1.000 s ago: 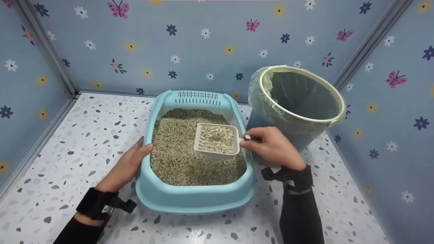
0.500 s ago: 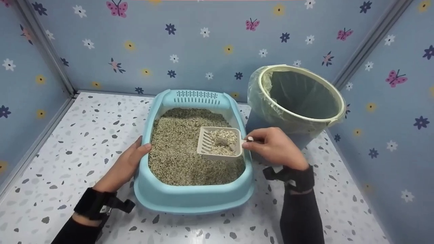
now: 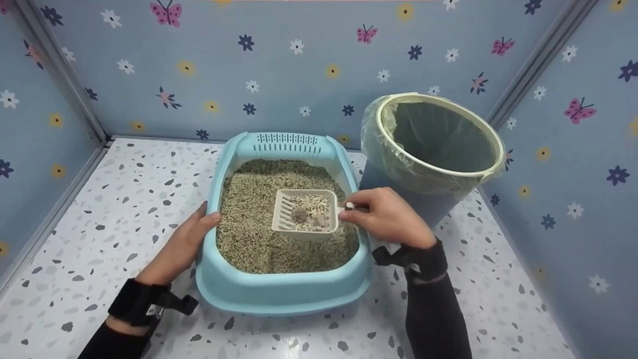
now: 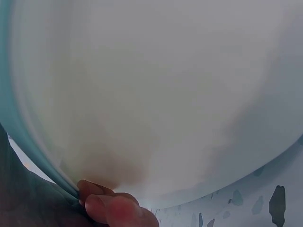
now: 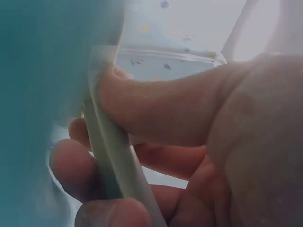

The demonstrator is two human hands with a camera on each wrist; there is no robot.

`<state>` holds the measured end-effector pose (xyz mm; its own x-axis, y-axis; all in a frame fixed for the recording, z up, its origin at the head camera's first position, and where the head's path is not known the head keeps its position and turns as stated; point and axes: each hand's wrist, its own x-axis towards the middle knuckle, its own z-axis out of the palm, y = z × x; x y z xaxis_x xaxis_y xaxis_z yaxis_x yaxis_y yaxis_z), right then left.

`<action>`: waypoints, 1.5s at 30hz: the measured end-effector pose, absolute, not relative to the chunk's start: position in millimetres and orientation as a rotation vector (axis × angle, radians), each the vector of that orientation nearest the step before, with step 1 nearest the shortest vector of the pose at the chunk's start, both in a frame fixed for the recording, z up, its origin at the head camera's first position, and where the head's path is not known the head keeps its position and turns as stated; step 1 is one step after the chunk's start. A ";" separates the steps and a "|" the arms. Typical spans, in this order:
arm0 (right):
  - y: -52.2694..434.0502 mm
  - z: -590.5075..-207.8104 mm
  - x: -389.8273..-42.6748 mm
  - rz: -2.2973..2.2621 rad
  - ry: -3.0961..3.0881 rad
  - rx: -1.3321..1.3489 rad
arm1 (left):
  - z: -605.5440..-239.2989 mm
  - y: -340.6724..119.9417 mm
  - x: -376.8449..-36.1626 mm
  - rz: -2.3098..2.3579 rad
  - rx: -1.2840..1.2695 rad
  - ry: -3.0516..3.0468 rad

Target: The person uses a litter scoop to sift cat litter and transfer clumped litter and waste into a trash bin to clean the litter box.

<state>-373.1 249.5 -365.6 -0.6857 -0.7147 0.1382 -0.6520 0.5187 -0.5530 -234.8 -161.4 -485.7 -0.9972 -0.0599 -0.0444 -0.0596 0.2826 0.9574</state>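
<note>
A light-blue cat litter box [image 3: 279, 294] with a slotted back wall holds greenish-beige pellet litter [image 3: 254, 239]. My left hand [image 3: 182, 242] grips its left rim, thumb over the edge; in the left wrist view the fingertips [image 4: 120, 210] curl under the lip. Over the right half of the litter, my right hand [image 3: 386, 214] holds a cream slotted litter scoop [image 3: 280, 212] level by its handle. Pale pellets and greyish-brown clumps [image 3: 299, 214] lie in the scoop. Thumb and fingers wrap the scoop handle [image 5: 111, 137] in the right wrist view.
Behind my right hand stands a tall blue-grey bin [image 3: 413, 194] with a cream rim and a translucent bag lining it. Flower-printed panels [image 3: 279, 65] enclose the back and both sides. The speckled white surface [image 3: 99, 209] lies under everything.
The scoop first shifted slightly right, then left and a little nearer. Loose pellets in it have become fewer, and the clumps show more plainly. My left hand stays on the rim.
</note>
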 end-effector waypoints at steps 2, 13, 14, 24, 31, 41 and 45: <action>255.9 -364.9 -373.2 -0.900 2.665 -1.173 | -486.3 -161.4 -234.9 -1.866 0.111 -2.526; 256.1 -364.5 -374.4 -0.906 2.673 -1.142 | -487.3 -163.2 -233.2 -1.840 0.148 -2.544; 258.7 -364.0 -373.9 -0.909 2.690 -1.122 | -486.9 -163.4 -233.5 -1.836 0.155 -2.550; 254.5 -362.8 -372.8 -0.929 2.651 -1.190 | -484.8 -162.6 -237.2 -1.879 0.140 -2.536; 251.4 -363.1 -374.6 -0.922 2.610 -1.236 | -482.6 -161.9 -236.0 -1.893 0.137 -2.522; 250.8 -365.5 -376.9 -0.916 2.603 -1.204 | -484.8 -163.8 -233.0 -1.877 0.132 -2.514; 251.1 -364.0 -377.2 -0.891 2.591 -1.223 | -486.4 -162.5 -232.2 -1.886 0.128 -2.503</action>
